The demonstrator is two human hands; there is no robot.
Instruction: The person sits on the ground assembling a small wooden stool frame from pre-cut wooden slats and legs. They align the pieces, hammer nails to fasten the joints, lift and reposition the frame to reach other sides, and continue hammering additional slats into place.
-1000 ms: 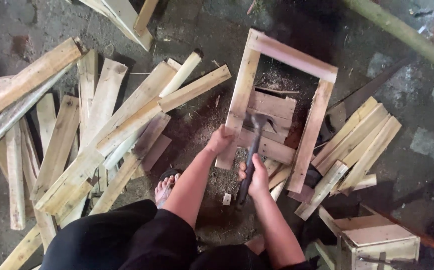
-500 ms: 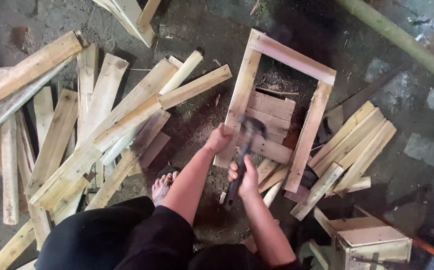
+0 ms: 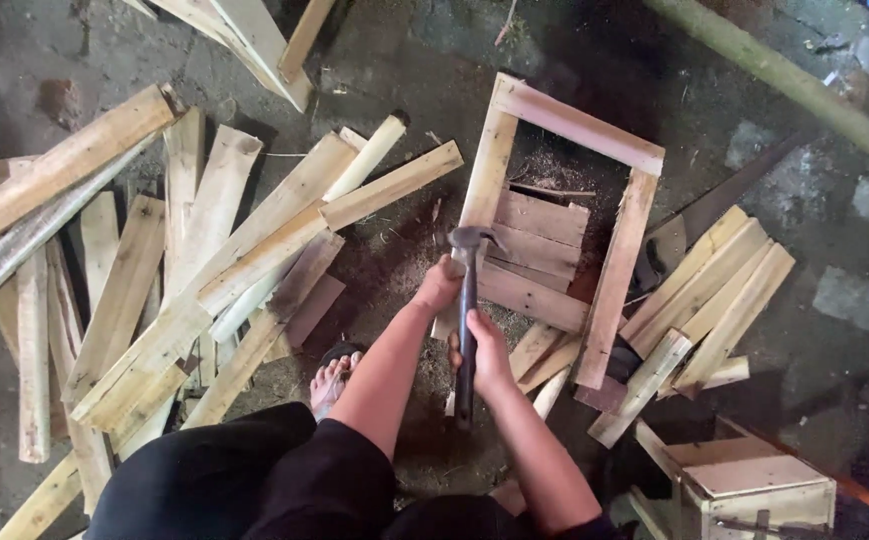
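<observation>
- Gripping the dark-handled metal claw hammer (image 3: 466, 320) midway along its shaft, your right hand (image 3: 484, 352) is closed tight around it, with the hammer head raised just above the near corner of the frame.
- Your left hand (image 3: 440, 287) is clamped on the lower end of the pale rectangular wooden frame (image 3: 614, 280), pressing on its left rail right beside the hammer head; the two hands sit near each other, the left one ahead of the right.
- That frame lies flat on the dark, dusty concrete floor (image 3: 834, 220), made of four light planks joined at the corners, with sawdust scattered inside it.
- A few short brownish wooden boards (image 3: 539, 245) lie within the frame's opening, stacked across its lower half.
- To your left sprawls a loose heap of long pale wooden slats (image 3: 204, 270), crossing each other at angles, well apart from the frame.
- To the right of the frame rests a smaller bundle of short light-coloured wooden slats (image 3: 714, 300), lying side by side and just beside the frame's right rail.
- Your bare foot in a dark sandal (image 3: 332, 380) shows between the heap and your left forearm.
- A small pale wooden box (image 3: 744, 480) stands at the lower right.
- A long greenish bamboo pole (image 3: 784, 80) runs diagonally across the upper right corner.
</observation>
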